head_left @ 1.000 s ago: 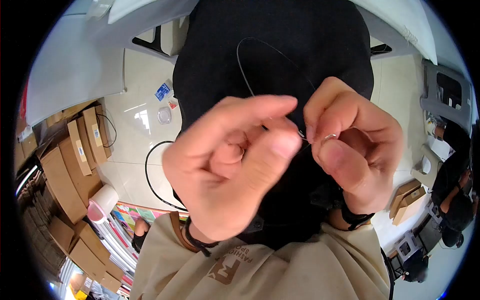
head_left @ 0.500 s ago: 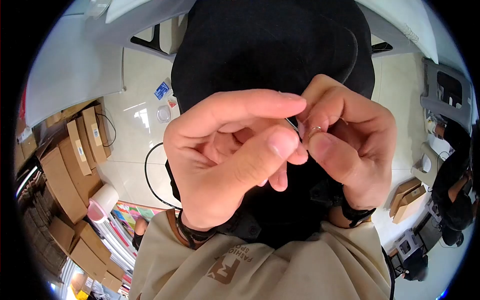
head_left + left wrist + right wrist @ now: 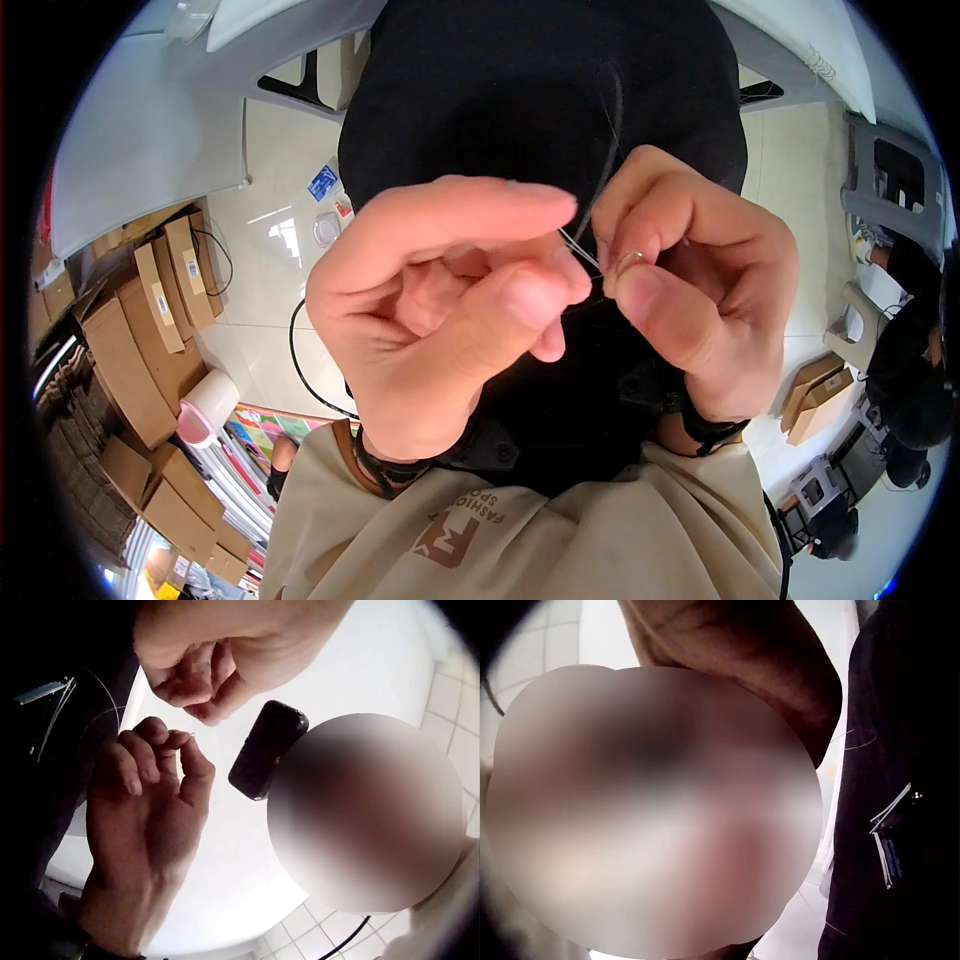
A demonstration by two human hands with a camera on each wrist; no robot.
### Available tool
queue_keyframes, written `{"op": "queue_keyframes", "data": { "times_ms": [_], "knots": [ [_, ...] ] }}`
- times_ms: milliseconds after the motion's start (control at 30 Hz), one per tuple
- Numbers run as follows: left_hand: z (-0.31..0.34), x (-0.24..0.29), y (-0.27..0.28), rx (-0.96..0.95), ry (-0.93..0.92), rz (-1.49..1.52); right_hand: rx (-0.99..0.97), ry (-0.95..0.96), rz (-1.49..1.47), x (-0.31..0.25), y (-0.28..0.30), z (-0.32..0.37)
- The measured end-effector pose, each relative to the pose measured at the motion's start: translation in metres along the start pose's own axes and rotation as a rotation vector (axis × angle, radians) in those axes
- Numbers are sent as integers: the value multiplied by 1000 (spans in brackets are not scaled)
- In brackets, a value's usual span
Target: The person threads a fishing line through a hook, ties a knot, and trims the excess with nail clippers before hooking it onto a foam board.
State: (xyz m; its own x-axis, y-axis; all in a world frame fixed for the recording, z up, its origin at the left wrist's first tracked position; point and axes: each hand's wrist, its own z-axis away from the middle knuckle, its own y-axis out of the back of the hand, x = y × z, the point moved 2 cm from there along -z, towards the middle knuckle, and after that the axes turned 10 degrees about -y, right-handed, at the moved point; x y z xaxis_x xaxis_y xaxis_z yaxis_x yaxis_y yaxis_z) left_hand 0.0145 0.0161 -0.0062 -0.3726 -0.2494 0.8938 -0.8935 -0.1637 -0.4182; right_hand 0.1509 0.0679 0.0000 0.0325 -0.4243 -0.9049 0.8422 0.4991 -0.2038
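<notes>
In the head view, a thin clear thread (image 3: 612,130) arcs over a black surface and runs down to the hands. My right hand (image 3: 715,270) pinches a small shiny wire ring (image 3: 628,262) between thumb and forefinger. Left of it, my left hand (image 3: 440,300) has its forefinger stretched out, while its thumb and the finger below close on the thread. A short pale stretch spans the gap between both hands. The left wrist view shows the right hand's pinch from below, with a glint at its fingertips. The thread's end inside the left hand is hidden.
A black surface (image 3: 480,100) lies beneath the hands. Grey-white furniture (image 3: 150,130) stands at the left. Cardboard boxes (image 3: 150,370) are stacked at the far left, and a small clear dish (image 3: 326,230) lies on the tiled floor. Other people sit at the right edge.
The left hand first closed in on the right hand, then drew back a little leftwards. The thread loop has swung across the black surface. The right hand keeps its pinch, nearly in place.
</notes>
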Motion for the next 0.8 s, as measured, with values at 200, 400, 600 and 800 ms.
{"op": "queue_keyframes", "data": {
  "times_ms": [200,400,600,800],
  "knots": [
    [2,-3,1,-105,-98,92,-1,-122,10,-1,-4,0],
    [0,-1,1,-74,-35,-58,-47,26,94,0,-1,2],
    [-4,-2,7,-147,-78,-177,-56,26,74,-1,-2,2],
    [-6,-1,8,-209,-84,-197,-46,50,84,0,-2,2]
  ]
}}
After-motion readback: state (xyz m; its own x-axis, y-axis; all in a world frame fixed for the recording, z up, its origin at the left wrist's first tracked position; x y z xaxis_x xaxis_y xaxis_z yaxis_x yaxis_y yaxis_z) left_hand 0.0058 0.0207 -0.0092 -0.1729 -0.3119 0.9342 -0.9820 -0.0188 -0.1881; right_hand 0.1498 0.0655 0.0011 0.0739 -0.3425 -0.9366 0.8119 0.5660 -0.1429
